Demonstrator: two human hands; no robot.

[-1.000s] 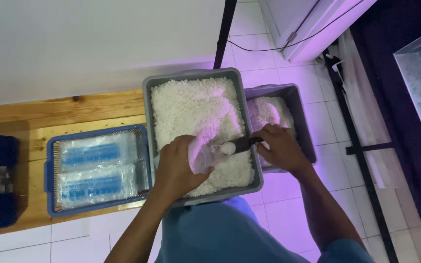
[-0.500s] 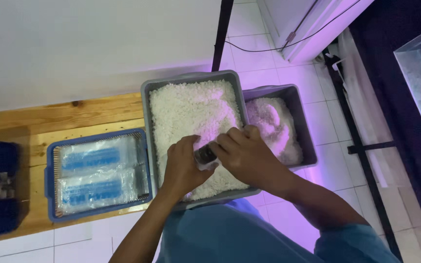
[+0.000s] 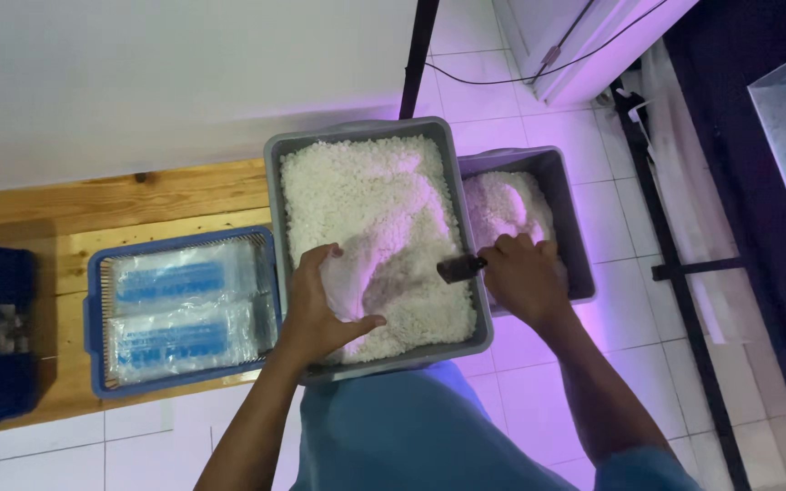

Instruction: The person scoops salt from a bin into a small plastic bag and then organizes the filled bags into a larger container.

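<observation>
Hands gripping: left hand (image 3: pixel 320 309) clear bag (image 3: pixel 349 273), right hand (image 3: pixel 522 277) dark scoop (image 3: pixel 459 267), grainy white pellets (image 3: pixel 366 195).

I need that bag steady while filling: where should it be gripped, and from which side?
Grip the clear bag at its gathered upper edge, coming from the near-left, as the left hand does. Probably best, because its mouth faces the right hand's dark scoop.

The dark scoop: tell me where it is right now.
In the head view the dark scoop is in the right hand, at the right rim of the big grey tub of white granules, beside the smaller grey tub.
</observation>
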